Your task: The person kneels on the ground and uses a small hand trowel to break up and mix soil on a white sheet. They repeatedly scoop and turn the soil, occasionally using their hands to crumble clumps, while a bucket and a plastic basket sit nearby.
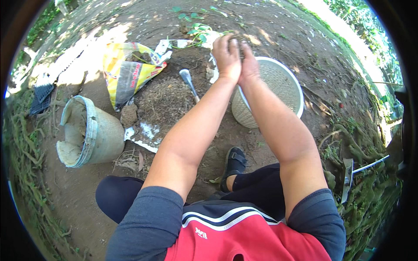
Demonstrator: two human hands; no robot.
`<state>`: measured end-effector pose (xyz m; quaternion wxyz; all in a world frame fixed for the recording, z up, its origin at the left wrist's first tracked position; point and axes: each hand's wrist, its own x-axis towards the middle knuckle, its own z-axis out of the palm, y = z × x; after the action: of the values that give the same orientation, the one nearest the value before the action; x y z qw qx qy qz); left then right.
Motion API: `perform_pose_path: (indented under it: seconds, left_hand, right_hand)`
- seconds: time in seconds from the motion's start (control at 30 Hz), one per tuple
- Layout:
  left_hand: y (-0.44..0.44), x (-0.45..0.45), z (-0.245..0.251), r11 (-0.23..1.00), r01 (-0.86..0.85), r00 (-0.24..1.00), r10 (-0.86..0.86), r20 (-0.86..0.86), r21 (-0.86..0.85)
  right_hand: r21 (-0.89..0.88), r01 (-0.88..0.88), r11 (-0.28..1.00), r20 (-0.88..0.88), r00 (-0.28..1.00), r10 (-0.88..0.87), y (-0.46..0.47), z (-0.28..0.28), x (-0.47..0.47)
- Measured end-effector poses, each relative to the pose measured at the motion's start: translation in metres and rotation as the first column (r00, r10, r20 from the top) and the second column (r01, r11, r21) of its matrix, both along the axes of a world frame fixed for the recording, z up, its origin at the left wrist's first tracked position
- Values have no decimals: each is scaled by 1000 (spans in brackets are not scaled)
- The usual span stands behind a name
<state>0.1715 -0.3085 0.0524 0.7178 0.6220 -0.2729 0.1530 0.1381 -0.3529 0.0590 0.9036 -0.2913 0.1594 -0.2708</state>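
My left hand (226, 60) and my right hand (249, 63) are brought together, palms facing, beyond the left rim of a pale woven-pattern basket (243, 112). Brownish matter shows at the fingertips; whether it is held between the palms or lies behind them, I cannot tell. Grey-brown material (277, 83) is visible inside the basket. Left of my forearms, a heap of dark, crumbly soil (166, 94) is spread on a white sheet (147, 146). A hand trowel (187, 78) with a metal blade rests on the soil, its lower end hidden by my left forearm.
A worn bucket (107, 130) with a broken rim lies tipped at the left, beside a soil clod (129, 115). Behind it is a yellow printed plastic sack (125, 71). A leafy green plant (200, 32) lies beyond the soil. Roots (356, 140) run along the right.
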Motion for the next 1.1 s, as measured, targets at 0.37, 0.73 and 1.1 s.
perform_pose_path:
  seconds: [0.37, 0.73, 1.1]
  left_hand:
    - [7, 51, -67, 824, 219, 976, -186, -115, 522]
    - [140, 148, -191, 681, 37, 980, 118, -159, 732]
    - [197, 148, -197, 71, 128, 992, -15, -127, 989]
  right_hand:
    - [-557, 268, 786, -527, 617, -584, -116, -45, -83]
    - [-585, -99, 805, -418, 887, -196, -15, -75, 110]
    - [-299, -926, 232, -845, 144, -515, 82, -235, 98]
